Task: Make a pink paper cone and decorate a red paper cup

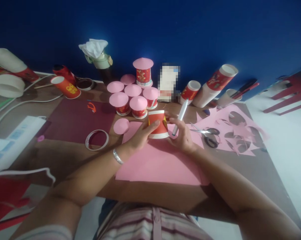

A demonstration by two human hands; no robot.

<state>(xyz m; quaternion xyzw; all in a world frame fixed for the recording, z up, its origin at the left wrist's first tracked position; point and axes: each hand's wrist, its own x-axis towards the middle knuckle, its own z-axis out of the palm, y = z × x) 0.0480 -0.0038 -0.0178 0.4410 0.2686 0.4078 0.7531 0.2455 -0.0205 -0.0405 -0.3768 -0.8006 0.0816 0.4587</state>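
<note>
My left hand [139, 136] is closed round a red paper cup [158, 124] with a white rim, held over pink paper sheets [158, 163]. My right hand [183, 136] holds a white marker [181, 116] slanting upward between its fingers, close to the cup's right side. Whether those fingers touch the cup I cannot tell. Just beyond stand several red cups with pink paper cone tops [138, 103], one of them raised above the others. A loose pink paper cone [121, 126] lies left of the cup.
Scissors [212, 137] rest on pink paper offcuts [237, 130] at the right. A roll of tape [96, 140] lies on the left. Paper cups [222, 78], a tissue-topped bottle [99, 61] and a pen holder [228, 99] line the blue wall. A white cable [27, 100] crosses the left side.
</note>
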